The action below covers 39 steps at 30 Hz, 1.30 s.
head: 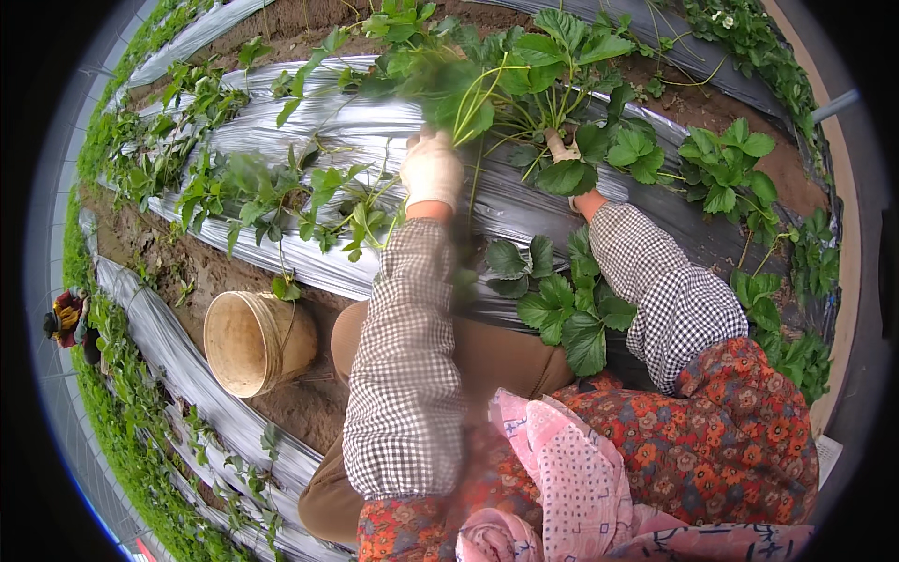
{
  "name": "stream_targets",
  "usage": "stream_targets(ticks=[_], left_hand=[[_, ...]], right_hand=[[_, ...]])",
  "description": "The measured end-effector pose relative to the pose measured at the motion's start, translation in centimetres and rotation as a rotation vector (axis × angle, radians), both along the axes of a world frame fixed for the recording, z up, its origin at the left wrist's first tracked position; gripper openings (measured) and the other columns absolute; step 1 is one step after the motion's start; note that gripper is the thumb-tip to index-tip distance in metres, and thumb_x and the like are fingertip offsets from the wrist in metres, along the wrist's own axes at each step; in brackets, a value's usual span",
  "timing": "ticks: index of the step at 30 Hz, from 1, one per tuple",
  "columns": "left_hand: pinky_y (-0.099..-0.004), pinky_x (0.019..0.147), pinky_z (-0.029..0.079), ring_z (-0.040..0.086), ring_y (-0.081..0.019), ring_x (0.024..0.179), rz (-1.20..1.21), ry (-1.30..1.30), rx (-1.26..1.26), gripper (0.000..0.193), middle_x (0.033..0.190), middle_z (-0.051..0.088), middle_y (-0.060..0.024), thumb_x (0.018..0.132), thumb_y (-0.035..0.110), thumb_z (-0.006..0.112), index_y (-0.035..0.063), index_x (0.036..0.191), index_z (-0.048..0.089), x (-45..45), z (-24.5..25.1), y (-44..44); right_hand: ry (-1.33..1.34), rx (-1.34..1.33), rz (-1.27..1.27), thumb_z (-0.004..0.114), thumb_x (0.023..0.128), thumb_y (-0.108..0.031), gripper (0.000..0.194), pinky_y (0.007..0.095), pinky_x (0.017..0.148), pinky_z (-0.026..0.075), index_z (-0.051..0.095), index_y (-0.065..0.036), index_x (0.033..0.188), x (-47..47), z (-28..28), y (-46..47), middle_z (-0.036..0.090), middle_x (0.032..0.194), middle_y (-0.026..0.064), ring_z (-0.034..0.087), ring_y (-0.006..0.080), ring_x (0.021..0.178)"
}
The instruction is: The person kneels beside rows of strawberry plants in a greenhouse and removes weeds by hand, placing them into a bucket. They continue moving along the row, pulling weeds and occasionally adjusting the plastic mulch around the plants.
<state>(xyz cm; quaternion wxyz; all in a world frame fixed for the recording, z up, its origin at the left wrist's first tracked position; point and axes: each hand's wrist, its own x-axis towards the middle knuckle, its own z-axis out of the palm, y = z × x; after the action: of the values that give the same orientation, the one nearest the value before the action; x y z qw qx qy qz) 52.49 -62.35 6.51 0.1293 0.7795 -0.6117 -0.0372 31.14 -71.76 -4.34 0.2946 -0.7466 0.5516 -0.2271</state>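
My left hand (433, 165), in a pale work glove, is raised over the silver plastic mulch film (379, 119). Its fingers are partly hidden by blurred strawberry leaves (449, 84) and thin green stems just beyond them; whether it grips these is not clear. My right hand (564, 158), gloved with bare fingertips showing, reaches to the base of a large strawberry plant (562, 105), among its stalks. A leaf covers part of that hand, so its hold cannot be told. Another strawberry plant (579, 309) grows between my forearms.
An empty-looking plastic bucket (263, 344) lies tilted on the soil furrow (302, 414) left of my knees. More strawberry plants (260, 190) grow along the filmed ridge. A person (69, 319) is far off at the left edge. A metal pipe (836, 105) is at upper right.
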Motion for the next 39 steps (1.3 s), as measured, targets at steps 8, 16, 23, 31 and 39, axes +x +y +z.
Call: stream_targets(ticks=[8, 16, 23, 31, 39], left_hand=[[-0.0414, 0.071, 0.049, 0.062, -0.0336, 0.078, 0.016, 0.255, 0.079, 0.017, 0.078, 0.065, -0.0157, 0.077, 0.023, 0.061, 0.0075, 0.081, 0.066, -1.9, 0.7, 1.2], [-0.0435, 0.066, 0.048, 0.061, -0.0360, 0.070, -0.075, 0.476, 0.025, 0.010, 0.070, 0.062, -0.0162, 0.077, 0.018, 0.059, 0.0091, 0.079, 0.064, -5.0, 7.1, 6.8], [-0.0179, 0.045, 0.031, 0.037, -0.0035, 0.052, 0.353, 1.058, -0.710, 0.016, 0.062, 0.049, 0.0032, 0.091, 0.016, 0.055, 0.0041, 0.093, 0.065, 9.3, 14.1, 16.8], [-0.0195, 0.050, 0.030, 0.034, -0.0053, 0.058, 0.783, 0.803, -1.143, 0.028, 0.065, 0.039, 0.0046, 0.095, 0.025, 0.047, 0.0038, 0.108, 0.060, 17.6, 15.4, 35.2], [-0.0200, 0.057, 0.039, 0.043, -0.0056, 0.062, 1.055, 0.745, -1.019, 0.029, 0.070, 0.047, 0.0047, 0.094, 0.027, 0.050, 0.0052, 0.107, 0.062, 16.9, 11.2, 40.9]], right_hand=[[0.018, -0.070, -0.081, 0.061, 0.076, -0.043, 0.058, 0.0451, 0.097, 0.032, 0.049, -0.012, 0.124, 0.5, 0.8, 1.5, 0.049, 0.118, 0.0130, 0.049, 0.0293, 0.101], [-0.068, -0.019, -0.256, 0.044, 0.092, -0.032, 0.032, 0.0310, 0.082, 0.045, 0.057, -0.007, 0.109, 1.4, -0.4, 0.4, 0.062, 0.099, 0.0077, 0.057, 0.0195, 0.093], [-0.065, -0.127, -0.308, 0.052, 0.085, -0.037, 0.031, 0.0360, 0.070, 0.046, 0.062, -0.009, 0.095, 0.9, -0.2, 0.3, 0.065, 0.086, 0.0049, 0.060, 0.0213, 0.077], [-1.051, 0.315, -0.717, 0.065, 0.081, -0.019, 0.021, 0.0271, 0.056, 0.044, 0.059, -0.006, 0.097, 1.6, 3.7, 6.2, 0.061, 0.078, 0.0051, 0.057, 0.0126, 0.069], [0.242, -0.506, 0.110, 0.050, 0.079, -0.019, 0.028, 0.0426, 0.080, 0.045, 0.058, -0.009, 0.104, 8.0, 6.5, 3.5, 0.060, 0.099, 0.0148, 0.057, 0.0339, 0.090]])
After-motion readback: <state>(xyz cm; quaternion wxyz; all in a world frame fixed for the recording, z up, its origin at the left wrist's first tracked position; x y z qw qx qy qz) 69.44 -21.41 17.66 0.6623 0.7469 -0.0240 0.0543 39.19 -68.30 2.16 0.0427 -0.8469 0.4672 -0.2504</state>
